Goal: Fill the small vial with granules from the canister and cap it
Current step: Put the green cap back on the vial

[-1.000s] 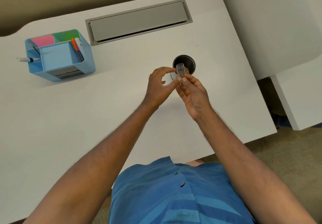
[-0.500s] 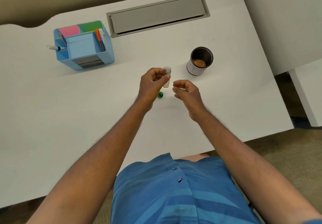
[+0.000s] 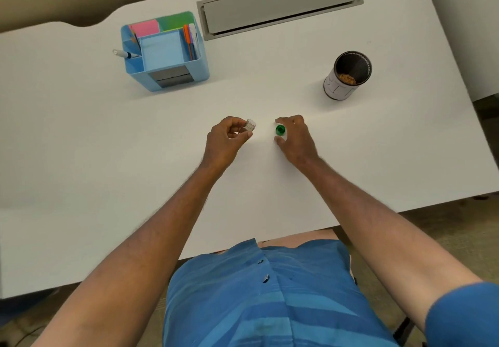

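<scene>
My left hand [image 3: 226, 141] holds a small clear vial [image 3: 250, 125] by its body, open mouth up and tilted to the right, just above the white desk [image 3: 81, 157]. My right hand [image 3: 295, 138] rests on the desk beside it, thumb and fingers pinched around a small green cap [image 3: 280, 130]. The two hands are a short gap apart. A dark open canister [image 3: 347, 75] with brown granules at its bottom stands upright at the back right, beyond my right hand. Whether the vial has granules in it is unclear.
A blue desk organiser [image 3: 164, 52] with sticky notes and pens stands at the back left. A grey cable flap [image 3: 278, 3] is set into the desk's far edge. The desk's right edge runs close to the canister.
The vial passed from my right hand to my left and came down toward the desk. My right hand dropped onto the green cap and closed on it. The view shifted so the canister sits further right.
</scene>
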A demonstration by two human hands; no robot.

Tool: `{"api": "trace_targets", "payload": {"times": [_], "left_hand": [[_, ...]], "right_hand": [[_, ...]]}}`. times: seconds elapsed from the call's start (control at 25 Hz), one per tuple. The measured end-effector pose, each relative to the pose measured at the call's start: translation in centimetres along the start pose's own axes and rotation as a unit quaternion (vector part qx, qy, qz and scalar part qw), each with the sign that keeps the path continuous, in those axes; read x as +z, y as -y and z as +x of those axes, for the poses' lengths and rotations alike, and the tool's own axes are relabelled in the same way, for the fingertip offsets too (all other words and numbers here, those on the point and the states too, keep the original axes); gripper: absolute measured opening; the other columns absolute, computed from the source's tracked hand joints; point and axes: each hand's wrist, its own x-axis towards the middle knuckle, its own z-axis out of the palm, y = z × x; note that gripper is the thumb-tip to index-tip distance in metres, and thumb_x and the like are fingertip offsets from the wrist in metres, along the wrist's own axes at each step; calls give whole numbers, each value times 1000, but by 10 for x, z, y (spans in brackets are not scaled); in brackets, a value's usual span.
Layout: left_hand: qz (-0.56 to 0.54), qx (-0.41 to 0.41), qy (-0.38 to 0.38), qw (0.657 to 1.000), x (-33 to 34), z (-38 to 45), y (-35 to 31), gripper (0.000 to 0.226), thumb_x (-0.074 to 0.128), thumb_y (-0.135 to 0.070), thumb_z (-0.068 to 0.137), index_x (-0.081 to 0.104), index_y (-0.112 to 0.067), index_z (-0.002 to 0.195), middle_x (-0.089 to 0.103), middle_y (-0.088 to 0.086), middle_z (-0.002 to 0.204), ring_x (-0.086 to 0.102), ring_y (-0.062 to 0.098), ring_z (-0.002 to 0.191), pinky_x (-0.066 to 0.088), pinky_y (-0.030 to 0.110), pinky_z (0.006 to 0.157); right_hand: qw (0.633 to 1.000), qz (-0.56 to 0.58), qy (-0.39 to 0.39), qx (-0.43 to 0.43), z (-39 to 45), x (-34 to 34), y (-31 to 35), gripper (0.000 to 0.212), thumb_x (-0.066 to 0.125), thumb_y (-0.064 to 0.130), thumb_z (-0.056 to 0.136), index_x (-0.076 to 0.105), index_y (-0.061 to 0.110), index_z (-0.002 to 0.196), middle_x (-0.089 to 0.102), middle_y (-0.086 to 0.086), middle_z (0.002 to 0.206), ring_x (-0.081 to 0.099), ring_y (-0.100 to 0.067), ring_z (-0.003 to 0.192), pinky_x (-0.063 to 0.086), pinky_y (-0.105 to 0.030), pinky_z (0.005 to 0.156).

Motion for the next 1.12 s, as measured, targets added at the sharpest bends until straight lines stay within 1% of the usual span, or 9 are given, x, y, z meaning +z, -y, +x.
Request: {"api": "trace_targets", "payload": {"times": [0.12,0.28,0.36,0.44,0.52,0.68,0.8,0.92,1.12], "left_hand": [[25,-2,6,1000,-18,-9,15,23,78,-20,87,73,-18,109,75,0,103,64,5,86,53,26,85],[36,5,8,999,-36,-9,23,24,77,-18,87,74,-16,111,76,4,106,64,9,90,51,24,85],[39,14,7,999,-42,-7,22,25,78,-17,87,74,-15,111,76,3,106,64,9,90,51,22,85],[40,28,9,999,-46,-6,21,25,78,-17,87,74,-15,112,76,-1,104,65,7,89,51,20,84],[42,44,11,998,-49,-5,19,25,77,-16,87,74,-14,112,76,-2,104,65,6,88,51,17,82],[42,67,7,997,-59,-5,20,24,77,-15,88,74,-13,112,75,-2,104,64,-1,85,49,9,78],[42,73,2,996,-67,-4,21,24,77,-14,88,75,-13,111,73,-6,99,61,-7,80,48,8,76],[46,73,-4,996,-76,-1,21,24,78,-16,88,75,-13,111,74,-6,100,63,1,84,50,12,78],[61,85,-17,994,-87,7,23,26,79,-18,87,76,-15,112,74,-6,102,66,6,86,48,6,75]], "right_hand": [[999,34,-28,8,0,4,2,28,62,4,91,65,13,117,52,-12,122,60,-31,105,53,-40,91],[974,196,-83,75,-7,3,34,29,69,0,82,64,11,108,60,-8,114,62,-22,98,48,-25,80],[924,358,-66,119,-15,4,61,30,73,3,82,59,17,104,62,-2,105,62,-18,93,53,-27,81],[840,526,-6,133,-22,8,84,27,72,2,87,61,18,107,63,-3,104,64,-19,97,56,-35,97],[795,589,30,140,-26,11,100,24,67,4,93,68,22,110,67,-1,105,64,-15,101,51,-34,101],[738,650,45,178,-29,21,120,18,69,2,93,70,15,106,75,-1,95,68,-13,89,51,-26,88],[768,615,42,172,-31,26,125,15,72,2,90,69,12,102,78,-2,93,72,-15,93,56,-27,90],[822,549,52,144,-31,27,130,16,73,5,89,70,15,101,77,-3,98,70,-18,99,55,-31,95],[882,455,99,75,-26,23,134,34,70,0,91,71,11,123,76,-7,113,71,-12,104,56,-30,101]]}}
